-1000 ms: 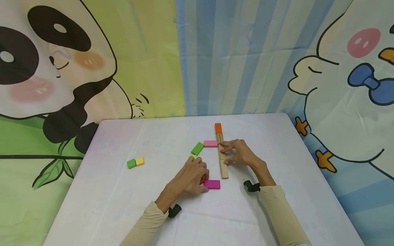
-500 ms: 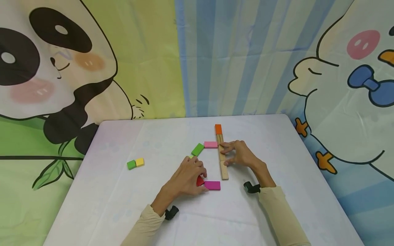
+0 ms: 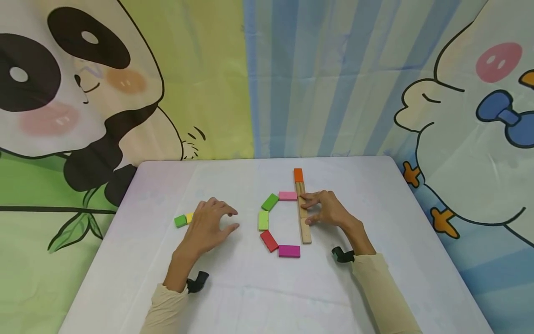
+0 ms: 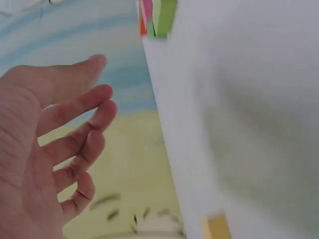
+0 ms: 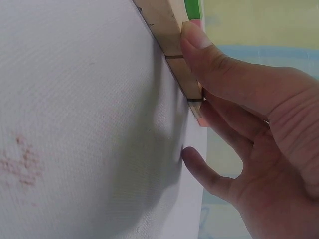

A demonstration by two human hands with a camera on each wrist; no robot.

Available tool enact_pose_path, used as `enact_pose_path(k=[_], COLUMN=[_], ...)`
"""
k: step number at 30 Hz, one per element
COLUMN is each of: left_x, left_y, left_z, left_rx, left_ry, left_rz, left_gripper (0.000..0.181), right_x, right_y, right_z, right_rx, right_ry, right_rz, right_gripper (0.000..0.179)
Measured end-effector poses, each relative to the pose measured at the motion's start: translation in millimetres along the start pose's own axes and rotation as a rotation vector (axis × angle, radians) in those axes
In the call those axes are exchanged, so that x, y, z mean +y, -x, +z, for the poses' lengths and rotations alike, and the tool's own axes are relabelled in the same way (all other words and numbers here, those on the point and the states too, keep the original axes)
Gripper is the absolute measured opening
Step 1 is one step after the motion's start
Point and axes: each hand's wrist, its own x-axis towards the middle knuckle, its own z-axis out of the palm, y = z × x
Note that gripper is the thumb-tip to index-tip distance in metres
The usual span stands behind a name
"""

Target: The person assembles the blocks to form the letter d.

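Strip of plain wooden blocks (image 3: pixel 302 213): laid end to end, at 9 o'clock of the right hand (image 3: pixel 327 208), whose thumb and fingers, spread apart along its side, touch the strip without wrapping round it. Left hand (image 3: pixel 206 227): holding nothing, fingers loosely bent, thumb apart from them, the strip well away towards 3 o'clock; partly hidden at its 9 to 10 o'clock, a yellow block (image 3: pixel 189 217), with a green block (image 3: pixel 181 221) just beyond. Orange block (image 3: pixel 298 175): at the strip's 12 o'clock end. Arc of smooth painted oblongs, bulging to 9 o'clock of the strip: pink block (image 3: pixel 288 196) at the strip's upper part, tilted bright green block (image 3: pixel 270 202), upright lime block (image 3: pixel 263 220), tilted red block (image 3: pixel 269 241), level magenta block (image 3: pixel 289 251) near the strip's 6 o'clock end. Wood pale, square-edged, with dark lines at the joints. Surface (image 3: pixel 242 297): white, finely woven covering, faintly creased, bearing a reddish mark in the right wrist view. Sleeves (image 3: pixel 384 292): beige. Backdrop (image 3: pixel 325 79): printed fabric, blue stripes at 12 o'clock, panda (image 3: pixel 96 79) towards 10, white bird (image 3: pixel 467 171) towards 2.
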Motion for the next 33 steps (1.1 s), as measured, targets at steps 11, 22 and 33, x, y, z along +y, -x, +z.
enact_pose_path(k=[11, 22, 33], left_x=[-86.6, -111.1, -117.5], left_y=[42.8, 53.9, 55.8], left_z=[-49.2, -42.0, -37.5], left_rx=[-0.007, -0.049, -0.045], left_ry=[-0.118, -0.097, -0.074], left_rz=[-0.328, -0.388, -0.405], left_gripper=[0.05, 0.041, 0.035], right_x=[-0.3, -2.9, -0.8], right_y=[4.7, 0.8, 0.3], right_z=[0.4, 1.2, 0.0], right_rx=[0.011, 0.004, 0.011], right_ry=[0.011, -0.003, -0.001], right_rz=[-0.007, 0.004, -0.003], right_gripper=[0.057, 0.056, 0.056])
